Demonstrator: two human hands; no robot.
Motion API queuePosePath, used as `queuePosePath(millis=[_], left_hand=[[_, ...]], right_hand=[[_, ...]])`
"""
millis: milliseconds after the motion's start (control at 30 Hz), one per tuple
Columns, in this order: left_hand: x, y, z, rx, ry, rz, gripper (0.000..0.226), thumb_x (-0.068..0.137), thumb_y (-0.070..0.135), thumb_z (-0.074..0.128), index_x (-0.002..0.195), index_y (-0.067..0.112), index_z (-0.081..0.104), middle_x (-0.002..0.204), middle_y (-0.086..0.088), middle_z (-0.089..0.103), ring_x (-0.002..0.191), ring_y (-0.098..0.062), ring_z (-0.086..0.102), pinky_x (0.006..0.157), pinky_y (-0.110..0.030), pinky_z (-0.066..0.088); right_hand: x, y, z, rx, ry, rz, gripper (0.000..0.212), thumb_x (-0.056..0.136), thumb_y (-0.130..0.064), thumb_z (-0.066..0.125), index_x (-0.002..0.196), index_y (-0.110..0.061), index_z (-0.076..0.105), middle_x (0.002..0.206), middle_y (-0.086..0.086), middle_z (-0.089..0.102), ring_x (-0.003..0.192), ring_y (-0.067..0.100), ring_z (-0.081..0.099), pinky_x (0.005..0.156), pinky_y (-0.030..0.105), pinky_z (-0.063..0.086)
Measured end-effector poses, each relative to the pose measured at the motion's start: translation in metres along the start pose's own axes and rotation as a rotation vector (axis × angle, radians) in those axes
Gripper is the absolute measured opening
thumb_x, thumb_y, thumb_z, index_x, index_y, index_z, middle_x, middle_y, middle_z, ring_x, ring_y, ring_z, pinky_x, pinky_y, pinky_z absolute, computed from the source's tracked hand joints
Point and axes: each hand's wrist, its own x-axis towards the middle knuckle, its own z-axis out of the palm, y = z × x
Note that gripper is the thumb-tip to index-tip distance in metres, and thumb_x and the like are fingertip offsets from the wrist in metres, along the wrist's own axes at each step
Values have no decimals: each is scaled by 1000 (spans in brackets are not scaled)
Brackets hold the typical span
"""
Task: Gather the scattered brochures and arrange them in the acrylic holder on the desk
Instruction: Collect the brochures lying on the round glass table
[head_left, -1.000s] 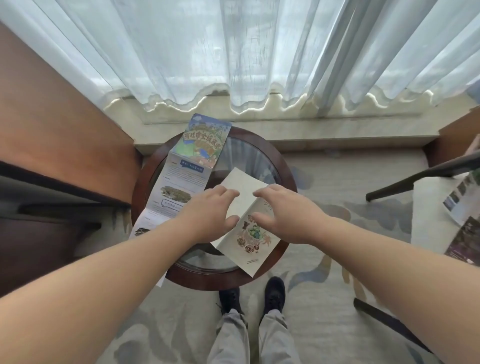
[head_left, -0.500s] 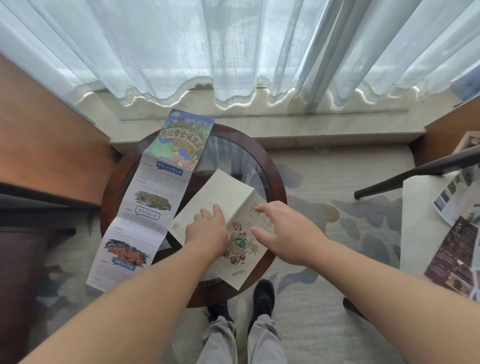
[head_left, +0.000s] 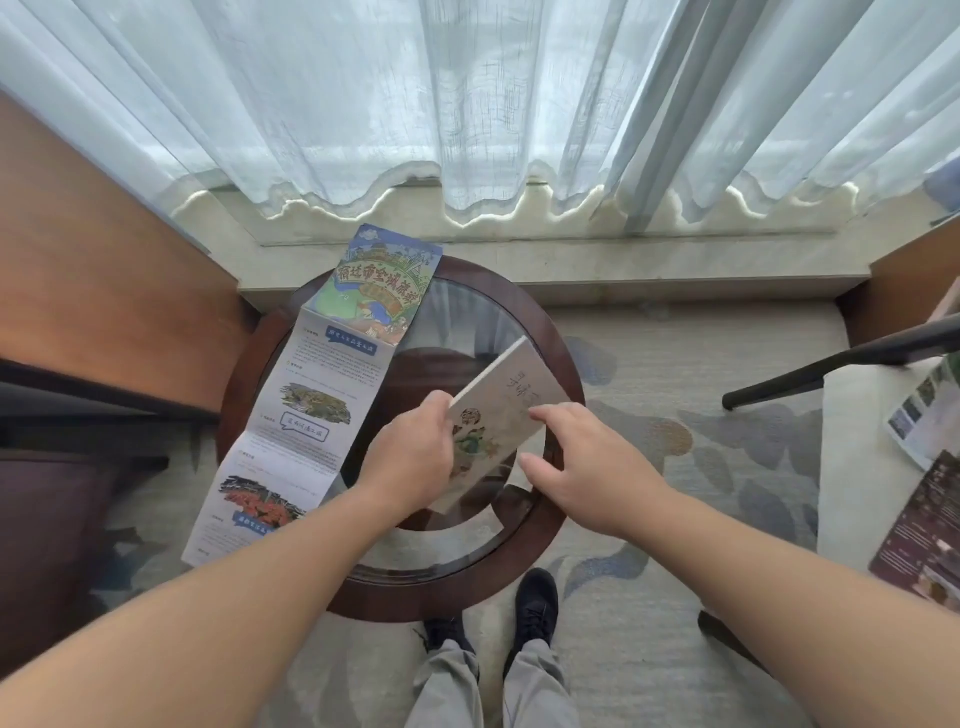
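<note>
A long fold-out brochure (head_left: 306, 405) lies fully opened on the left of the round glass-topped surface (head_left: 415, 597). Its colourful cover panel reaches past the far rim and its last panel hangs over the near left rim. Nobody touches it, and it looks as if it needs folding before it can go in a holder.

Just to its right, the left hand (head_left: 415, 462) grips a cream folded brochure (head_left: 498, 415) by its left edge, fingers curled round it. The brochure is closed flat and tilted, its far end raised off the glass. The near corner is either just above the surface or touching it; I cannot tell which.

The right hand (head_left: 582, 467) is at the brochure's right edge, open with fingers spread. The index fingertip rests on the cover and the thumb sits near the lower edge, steadying more than gripping.

Further right, well apart from the hands, a second, white surface (head_left: 852, 467) carries more loose leaflets: a pale photo brochure (head_left: 919, 415) and a dark brochure (head_left: 924, 525).

The acrylic holder is not in view. By my judgement the task is at an early stage: one brochure is folded and in hand, none is seen stowed, and at least three are left to gather.
</note>
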Motion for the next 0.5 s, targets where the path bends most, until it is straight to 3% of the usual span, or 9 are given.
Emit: queuePosePath(millis=[133,200,267,333,400,500], left_hand=[[2,-10,-5,-432,-63,-279,15,99,20,42,93,18,56,91,-1,65,85,-22,62,70,-42,54],[3,-19,6,-510,-113,-446,15,97,14,43,97,18,58,99,-3,66,91,-24,64,79,-47,57],[5,-31,19,-447,-152,-567,17,96,12,44,107,17,56,108,-5,65,95,-25,63,83,-48,57],[7,-39,26,-231,-177,-609,21,96,19,48,115,14,51,112,-8,63,97,-29,61,85,-45,55],[6,-42,26,57,-185,-527,28,94,27,50,118,12,47,115,-11,58,101,-31,57,85,-43,51],[10,-40,28,266,-141,-316,46,91,30,52,133,14,40,126,-12,47,112,-30,47,93,-44,45]], right_hand=[[12,-5,10,-34,16,-14,62,93,-47,52,148,-23,35,150,-5,36,136,14,37,108,32,36],[18,-5,20,-65,-24,-23,64,92,-47,54,148,-23,35,150,-5,36,136,16,37,109,33,35],[24,-2,32,-111,-74,-25,67,91,-49,54,148,-22,34,150,-4,36,136,17,37,110,37,38],[30,2,42,-139,-105,-20,68,90,-49,56,148,-21,34,150,-3,36,136,19,38,109,39,39],[35,6,49,-158,-123,-19,68,90,-48,57,148,-20,34,150,-1,36,135,21,38,109,41,39],[44,11,54,-197,-133,-30,72,88,-48,60,148,-19,33,149,1,36,135,23,38,108,42,40]])
